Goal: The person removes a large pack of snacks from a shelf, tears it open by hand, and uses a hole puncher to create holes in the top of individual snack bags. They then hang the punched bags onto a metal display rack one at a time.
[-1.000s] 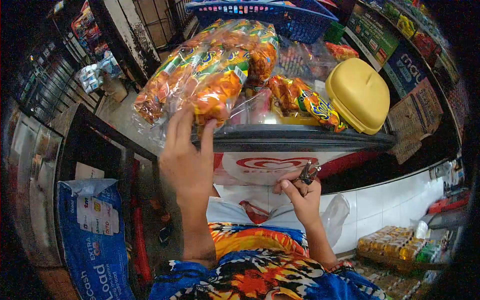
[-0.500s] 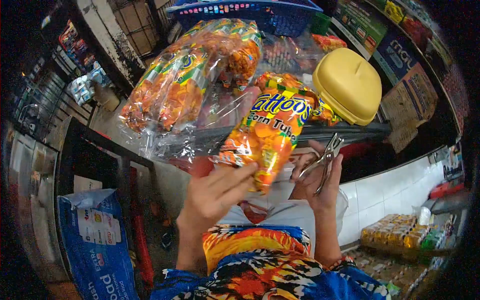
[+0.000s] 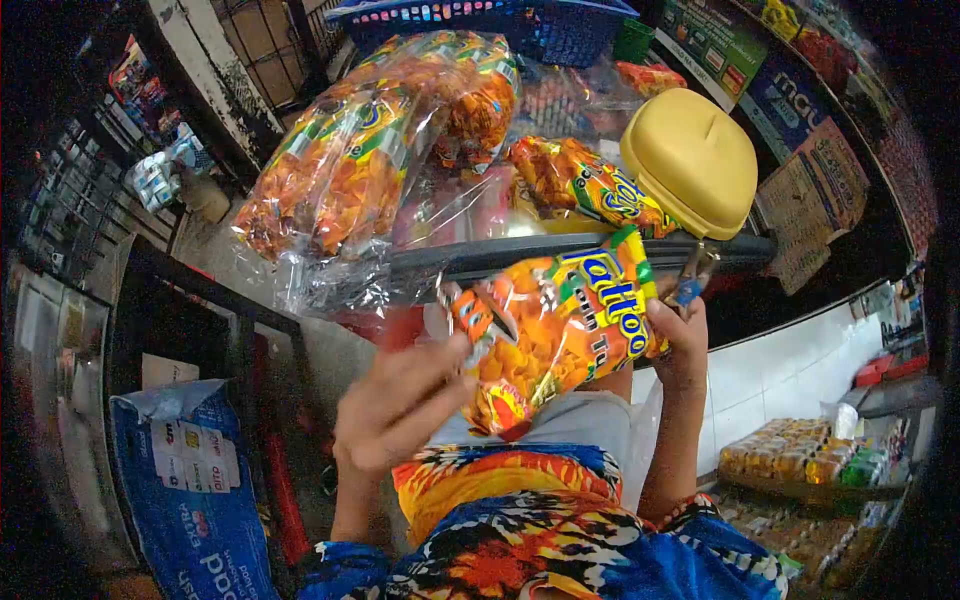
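Observation:
A bag of Tattoos corn snacks [image 3: 560, 335] lies tilted over my lap, its printed top to the right. My right hand [image 3: 682, 335] is closed on that top end, thumb pressed on the wrapper. The same hand also holds a metal hand punch [image 3: 697, 262], plier-shaped, partly hidden behind the fingers. My left hand [image 3: 400, 405], smeared by motion, has its fingers stretched out, with the fingertips right at the bag's lower left end. Just beyond, another snack bag [image 3: 590, 185] rests on the table beside a yellow lidded container [image 3: 690, 160].
Large clear plastic packs of snack bags [image 3: 340, 170] cover the table's left side. A blue basket [image 3: 580, 38] stands at the back. The dark table edge [image 3: 480, 262] runs in front of me. Bottled drinks [image 3: 790, 455] sit low on the right; a blue printed bag [image 3: 195, 500] is on the left.
The snack bag has swung down and right, away from the one on the table. My right hand now grips its top along with the punch; my left hand has moved down and left.

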Demonstrator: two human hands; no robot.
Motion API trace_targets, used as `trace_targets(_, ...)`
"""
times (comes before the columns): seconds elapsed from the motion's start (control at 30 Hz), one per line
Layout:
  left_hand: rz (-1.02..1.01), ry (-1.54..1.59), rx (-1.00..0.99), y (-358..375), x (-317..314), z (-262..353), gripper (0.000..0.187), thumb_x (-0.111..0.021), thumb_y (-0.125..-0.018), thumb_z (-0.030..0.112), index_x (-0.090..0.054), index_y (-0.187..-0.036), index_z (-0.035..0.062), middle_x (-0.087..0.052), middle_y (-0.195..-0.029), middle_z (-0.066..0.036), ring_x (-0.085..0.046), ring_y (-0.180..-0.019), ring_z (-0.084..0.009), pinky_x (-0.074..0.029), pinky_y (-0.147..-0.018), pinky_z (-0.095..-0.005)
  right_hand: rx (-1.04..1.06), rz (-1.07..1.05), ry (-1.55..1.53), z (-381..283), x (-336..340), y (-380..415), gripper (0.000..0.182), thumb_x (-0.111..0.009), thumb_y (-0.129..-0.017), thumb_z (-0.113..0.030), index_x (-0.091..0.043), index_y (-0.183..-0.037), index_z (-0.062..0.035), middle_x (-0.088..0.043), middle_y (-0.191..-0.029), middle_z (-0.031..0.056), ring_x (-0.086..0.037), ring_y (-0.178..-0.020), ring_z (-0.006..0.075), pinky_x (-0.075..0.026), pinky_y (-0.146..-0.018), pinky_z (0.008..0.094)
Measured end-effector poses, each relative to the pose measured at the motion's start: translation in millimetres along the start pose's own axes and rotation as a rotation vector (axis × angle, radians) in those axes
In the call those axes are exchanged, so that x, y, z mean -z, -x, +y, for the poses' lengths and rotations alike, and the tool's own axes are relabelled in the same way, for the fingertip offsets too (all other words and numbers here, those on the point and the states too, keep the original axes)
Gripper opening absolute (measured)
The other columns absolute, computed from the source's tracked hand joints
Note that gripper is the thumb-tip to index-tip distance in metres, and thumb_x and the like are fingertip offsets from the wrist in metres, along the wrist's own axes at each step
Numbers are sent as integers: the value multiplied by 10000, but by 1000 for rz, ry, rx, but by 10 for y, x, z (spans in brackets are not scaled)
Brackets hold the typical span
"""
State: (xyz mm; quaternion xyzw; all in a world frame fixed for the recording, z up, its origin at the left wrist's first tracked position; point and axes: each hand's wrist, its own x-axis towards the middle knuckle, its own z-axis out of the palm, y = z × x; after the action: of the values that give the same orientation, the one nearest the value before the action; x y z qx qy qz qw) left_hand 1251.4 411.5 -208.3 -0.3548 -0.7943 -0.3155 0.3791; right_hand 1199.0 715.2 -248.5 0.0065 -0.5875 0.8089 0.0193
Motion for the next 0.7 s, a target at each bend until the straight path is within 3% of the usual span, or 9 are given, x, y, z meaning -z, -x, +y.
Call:
trace_targets(0.13,263,77,174,-206,-333,-112,278,-649,-763,42,-659,-1040,12,-603,-1192,-168,-628,-1013,-271,-512,-871,-366,171,251,-197,45,-284,83,133,-660,-810,-89,-587,-890,-11,-629,-779,41,-597,-664,108,-491,-628,246)
trace_targets(0.2,488,378,525,-311,-549,-60,428,-597,-816,22,-517,-1236,1,-511,-1305,-155,-547,-1148,-266,-450,-971,-374,213,242,-297,90,-278,63,143,-612,-839,-61,-557,-961,-12,-628,-864,65,-624,-754,141,-522,-690,286)
trace_targets(0.33,432,618,762,-240,-741,163,512,-457,-975,162,-264,-1417,-10,-436,-1340,-166,-441,-1231,-217,-366,-1024,-347,255,297,-472,44,-420,53,134,-566,-895,-80,-541,-1020,-39,-634,-965,85,-644,-878,162,-534,-807,313)
trace_targets(0.4,242,808,1254,122,-822,259,445,-564,-874,86,-464,-1295,-17,-545,-1240,-141,-531,-1155,-264,-406,-1006,-403,211,380,-551,-1,-545,13,99,-558,-917,-122,-548,-994,-61,-637,-962,65,-643,-881,148,-529,-817,316)
trace_targets(0.47,-74,916,923,123,-847,352,413,-520,-945,158,-462,-1329,20,-501,-1290,-173,-561,-1114,-253,-419,-975,-370,235,407,-574,7,-638,-37,96,-577,-903,-105,-549,-983,-57,-628,-903,52,-641,-809,137,-536,-735,291)
trace_targets(0.5,-71,909,931,64,-858,396,413,-520,-945,158,-462,-1329,20,-501,-1290,-173,-561,-1114,-253,-419,-975,-370,271,441,-594,17,-669,-50,99,-595,-890,-87,-551,-971,-54,-619,-843,40,-638,-737,126,-543,-653,266)
trace_targets(0.57,19,507,438,-101,-829,480,373,-551,-920,150,-537,-1278,44,-519,-1279,-207,-601,-1064,-313,-434,-956,-395,268,428,-618,73,-706,-2,112,-607,-879,-93,-544,-964,-56,-611,-861,41,-623,-769,125,-530,-704,272)
trace_targets(0.63,-117,476,484,-145,-785,461,489,-532,-922,187,-416,-1348,-24,-479,-1326,-250,-491,-1217,-370,-360,-1034,-399,346,358,-396,147,-742,41,128,-623,-856,-88,-536,-942,-52,-595,-862,42,-597,-801,120,-505,-752,286)
trace_targets(0.7,-159,469,607,-232,-843,338,558,-547,-925,181,-336,-1425,55,-415,-1382,-240,-486,-1208,-390,-376,-1017,-401,324,305,-277,176,-766,144,126,-626,-833,-65,-538,-917,-33,-606,-914,54,-584,-836,124,-480,-788,289)
